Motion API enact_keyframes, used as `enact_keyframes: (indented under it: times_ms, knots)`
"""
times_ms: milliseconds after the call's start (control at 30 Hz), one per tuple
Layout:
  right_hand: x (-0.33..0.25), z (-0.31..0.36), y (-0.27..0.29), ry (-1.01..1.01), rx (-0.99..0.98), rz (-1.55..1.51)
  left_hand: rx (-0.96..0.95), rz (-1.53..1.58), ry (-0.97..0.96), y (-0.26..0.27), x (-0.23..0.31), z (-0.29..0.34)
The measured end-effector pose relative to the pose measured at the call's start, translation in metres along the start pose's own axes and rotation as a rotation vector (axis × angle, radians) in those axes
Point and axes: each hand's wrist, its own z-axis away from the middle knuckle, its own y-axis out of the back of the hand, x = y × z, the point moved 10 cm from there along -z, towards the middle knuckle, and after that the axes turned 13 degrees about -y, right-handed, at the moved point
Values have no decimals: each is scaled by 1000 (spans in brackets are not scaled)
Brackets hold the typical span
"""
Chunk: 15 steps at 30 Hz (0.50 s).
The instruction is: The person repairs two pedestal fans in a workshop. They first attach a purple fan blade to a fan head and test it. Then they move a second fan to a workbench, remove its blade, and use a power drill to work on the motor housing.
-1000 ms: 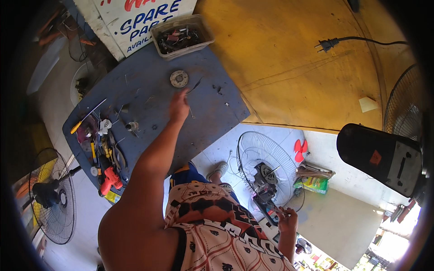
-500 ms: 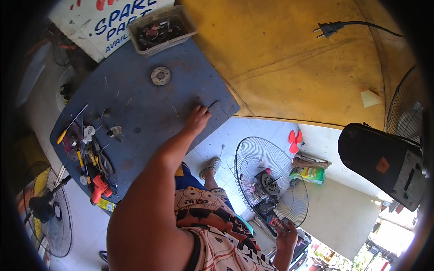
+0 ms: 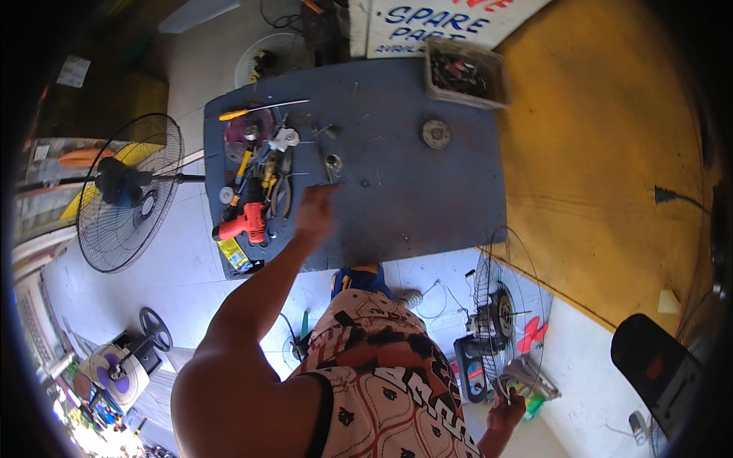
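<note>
My left hand is over the blue-grey table, just right of the tools, smeared by motion. Whether it holds anything does not show. Just beyond its fingers lies a small metal cylindrical part. Nearby to the left are pliers, a red power drill and a yellow-handled screwdriver. Low at the right, my right hand has its fingers curled beside the lower rim of a fan's wire guard. What is in those fingers is too small to make out.
A round metal disc and a plastic bin of small parts are at the table's far right. A yellow panel borders that side. Left of the table stands another fan; a fan base is on the floor.
The view has swung to the left. My left hand has gone from the table's right end leftward to the tools. My right hand stays low beside the fan guard.
</note>
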Motion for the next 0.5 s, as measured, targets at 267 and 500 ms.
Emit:
enact_keyframes:
  times_ms: [267,500]
  knots:
    - [-15,-63,28,75,183,91,122,-659,403,188,-238,36]
    - [-24,-93,90,-18,417,-92,14,-649,669,156,-322,-63]
